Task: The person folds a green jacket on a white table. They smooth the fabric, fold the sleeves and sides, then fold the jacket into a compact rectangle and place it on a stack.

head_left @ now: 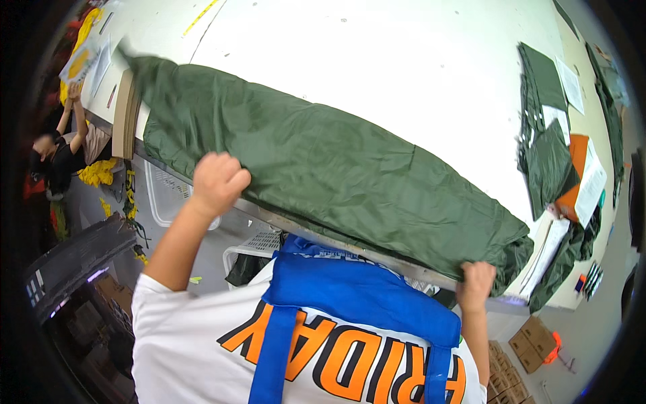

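A long dark green fabric piece (323, 168) is spread across the white desk (417, 74), hanging over its near edge. Its near edge is gripped by the left hand (217, 180), fingers closed on it; its end is pinched by the right hand (476, 281). More green fabric pieces (548, 155) are stacked at the far right.

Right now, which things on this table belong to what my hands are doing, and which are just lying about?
In hand:
left hand gripping the long green fabric
right hand gripping its near corner
white table under it

Lying about:
folded green pieces
orange sheet
papers
cardboard boxes
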`<state>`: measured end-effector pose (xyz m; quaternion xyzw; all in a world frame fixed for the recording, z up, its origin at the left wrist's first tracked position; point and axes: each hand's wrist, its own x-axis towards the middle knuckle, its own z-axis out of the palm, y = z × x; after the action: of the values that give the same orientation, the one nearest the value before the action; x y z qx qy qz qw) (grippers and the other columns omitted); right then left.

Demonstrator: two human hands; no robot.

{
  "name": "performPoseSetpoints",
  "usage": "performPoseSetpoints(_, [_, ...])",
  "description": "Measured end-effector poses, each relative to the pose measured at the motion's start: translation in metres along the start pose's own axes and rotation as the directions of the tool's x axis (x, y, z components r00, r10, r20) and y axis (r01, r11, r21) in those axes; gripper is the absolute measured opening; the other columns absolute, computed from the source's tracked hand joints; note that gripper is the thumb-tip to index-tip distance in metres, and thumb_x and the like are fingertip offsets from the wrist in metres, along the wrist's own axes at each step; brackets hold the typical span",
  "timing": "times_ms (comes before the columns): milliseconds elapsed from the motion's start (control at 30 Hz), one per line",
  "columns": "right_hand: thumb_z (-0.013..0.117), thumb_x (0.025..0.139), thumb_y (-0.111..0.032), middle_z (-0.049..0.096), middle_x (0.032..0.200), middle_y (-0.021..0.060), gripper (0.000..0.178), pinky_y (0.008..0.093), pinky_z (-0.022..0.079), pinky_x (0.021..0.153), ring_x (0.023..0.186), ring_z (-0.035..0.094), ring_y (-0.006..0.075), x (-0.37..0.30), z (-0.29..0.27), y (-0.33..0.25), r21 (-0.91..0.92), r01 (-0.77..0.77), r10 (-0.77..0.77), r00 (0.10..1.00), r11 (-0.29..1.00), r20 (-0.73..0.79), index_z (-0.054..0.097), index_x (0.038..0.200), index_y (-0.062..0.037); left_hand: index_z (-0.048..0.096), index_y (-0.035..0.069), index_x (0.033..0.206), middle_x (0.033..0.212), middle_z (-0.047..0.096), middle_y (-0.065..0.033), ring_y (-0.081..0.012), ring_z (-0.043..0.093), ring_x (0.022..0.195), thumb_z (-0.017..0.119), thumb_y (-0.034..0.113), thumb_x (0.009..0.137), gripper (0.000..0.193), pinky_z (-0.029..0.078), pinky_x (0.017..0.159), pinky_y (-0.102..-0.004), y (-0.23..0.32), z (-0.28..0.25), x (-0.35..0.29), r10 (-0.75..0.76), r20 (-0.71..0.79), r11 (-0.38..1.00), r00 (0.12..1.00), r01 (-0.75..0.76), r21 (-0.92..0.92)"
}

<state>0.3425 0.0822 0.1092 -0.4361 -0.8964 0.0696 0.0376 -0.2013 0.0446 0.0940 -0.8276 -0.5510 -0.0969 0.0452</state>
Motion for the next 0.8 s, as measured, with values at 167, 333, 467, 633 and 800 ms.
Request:
performPoseSetpoints(167, [0.062,0.061,-0.005,0.053,0.076,0.0063,0.024,0.0391,0.037,0.071,0.076,0.053,0.0269,-0.03,0.053,-0.018,0.032,-0.085,0.081,0.988,0.996,0.131,0.056,0.085,-0.0095,0.06,0.01,0.098,0.096,0.056,-0.0089,-0.0294,0.054,0.094,0.061,0.03,0.078,0.028,0.038,0.085,-0.041,0.034,-0.003,-0.027,-0.135,0.324,0.927,0.937,0.235,-0.294])
performPoseSetpoints(333, [0.066,0.063,-0.003,0.061,0.098,0.0095,0.038,0.0392,0.041,0.089,0.101,0.055,0.0297,-0.007,0.022,0.015,0.32,-0.15,0.102,0.981,0.935,0.163,0.059,0.099,-0.0085,0.04,0.02,0.139,0.151,0.02,-0.015,-0.0388,0.016,0.139,0.056,0.045,0.084,0.061,0.012,0.111,-0.0544,0.054,0.06,-0.016,-0.274,0.19,0.941,0.943,0.303,-0.15])
performPoseSetpoints(467, [0.055,0.064,0.01,0.061,0.102,0.0103,0.041,0.041,0.042,0.091,0.102,0.055,0.0336,-0.019,0.013,0.15,0.092,-0.425,0.428,0.83,0.901,-0.356,0.058,0.101,-0.0068,0.035,0.02,0.141,0.153,0.016,-0.0139,-0.0381,0.014,0.14,0.052,0.05,0.086,0.065,0.008,0.112,-0.0551,0.05,0.093,-0.024,-0.234,0.128,0.963,0.964,0.248,-0.104])
performPoseSetpoints(633, [0.052,0.063,0.011,0.059,0.089,0.011,0.033,0.0408,0.045,0.078,0.089,0.056,0.0338,-0.04,0.022,0.243,0.041,-0.565,0.565,0.825,0.824,0.015,0.054,0.089,-0.0088,0.036,0.018,0.141,0.153,0.018,-0.0133,-0.0376,0.016,0.14,0.047,0.054,0.088,0.065,0.009,0.112,-0.0544,0.045,0.098,-0.02,-0.217,0.146,0.973,0.965,0.226,-0.041])
performPoseSetpoints(800, [0.049,0.074,0.005,0.056,0.087,0.0151,0.018,0.044,0.043,0.076,0.089,0.054,0.0366,-0.023,0.041,0.27,-0.161,-0.498,0.476,0.865,0.852,-0.16,0.052,0.084,-0.0081,0.041,0.017,0.137,0.151,0.023,-0.0133,-0.039,0.022,0.137,0.06,0.046,0.08,0.067,0.015,0.109,-0.0556,0.057,0.103,0.004,-0.237,0.117,0.97,0.964,0.243,-0.032])
